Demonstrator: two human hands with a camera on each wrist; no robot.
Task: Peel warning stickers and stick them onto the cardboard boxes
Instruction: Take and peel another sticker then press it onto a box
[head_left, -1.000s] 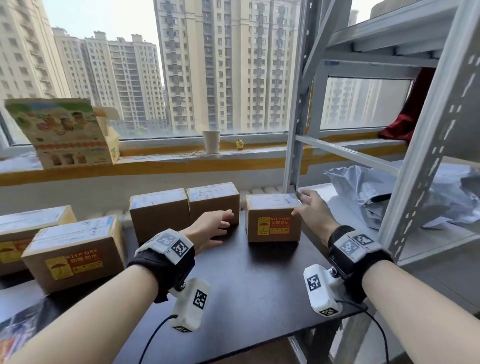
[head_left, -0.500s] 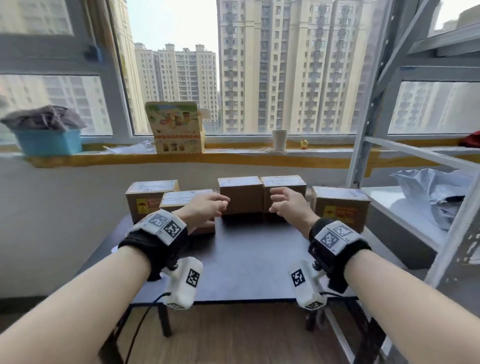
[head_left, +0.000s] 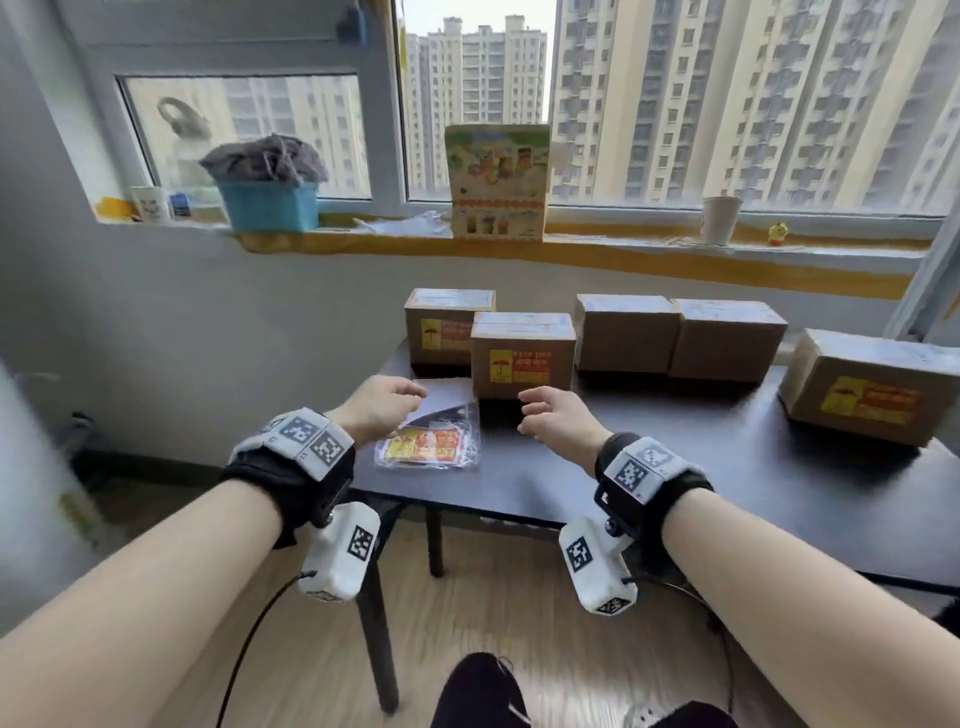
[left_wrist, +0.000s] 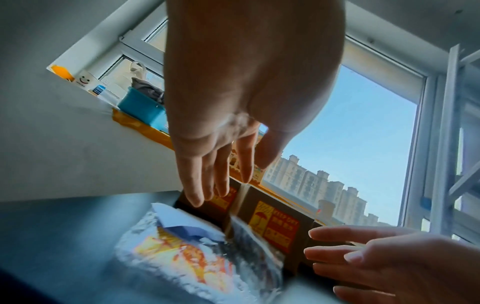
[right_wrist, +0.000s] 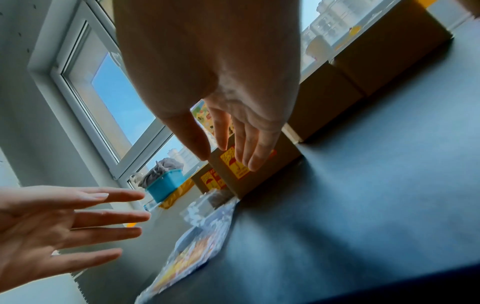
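Above the near edge of the dark tabletop (head_left: 675, 499), the left hand (head_left: 376, 410) and right hand (head_left: 558, 421) hover with fingers loosely spread, holding nothing. Between and just below them lies a clear plastic bag of warning stickers (head_left: 428, 441), flat on the tabletop. Just beyond it stands a stickered cardboard box (head_left: 522, 356), another stickered box (head_left: 441, 327) behind it, two plain cardboard boxes (head_left: 675, 338) to the right, and a stickered box at far right (head_left: 872, 392).

Bare table (head_left: 675, 467) lies open before my right hand (head_left: 558, 418). Stickered boxes (head_left: 522, 353) wall off the back; the sticker bag (head_left: 428, 441) lies under my left hand (head_left: 376, 410).
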